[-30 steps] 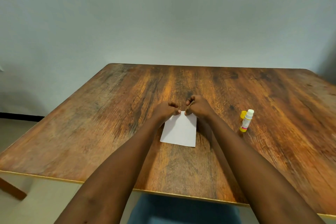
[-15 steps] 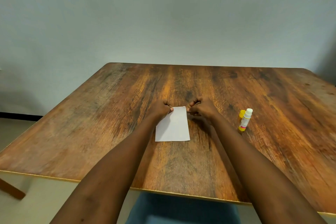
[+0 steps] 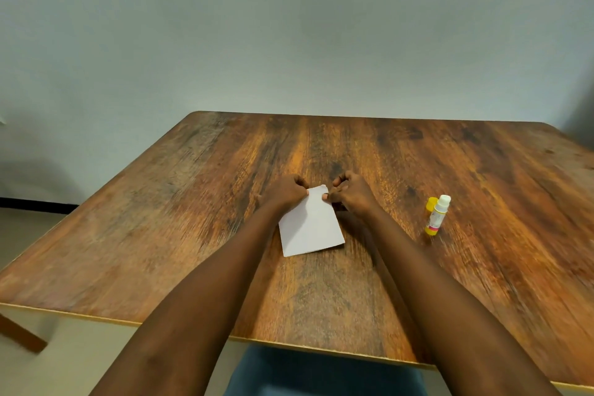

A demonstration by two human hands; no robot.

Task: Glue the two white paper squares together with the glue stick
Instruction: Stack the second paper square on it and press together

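White paper (image 3: 310,224) lies flat on the wooden table (image 3: 160,235) in the middle, its near edge slanted up to the right. I see one white sheet from above; a second sheet cannot be told apart. My left hand (image 3: 283,192) pinches the paper's far left corner. My right hand (image 3: 352,193) pinches its far right corner, thumb on top. The glue stick (image 3: 436,216) lies to the right with its white glue end uncovered, apart from both hands. Its yellow cap (image 3: 431,203) sits just beside it.
The table's near edge (image 3: 289,344) runs across the bottom of the view, with a blue seat below it. A plain grey wall stands behind the table's far edge.
The paper has turned on the table, its near end swinging from right to left. Both hands stayed at its far corners and spread slightly apart.
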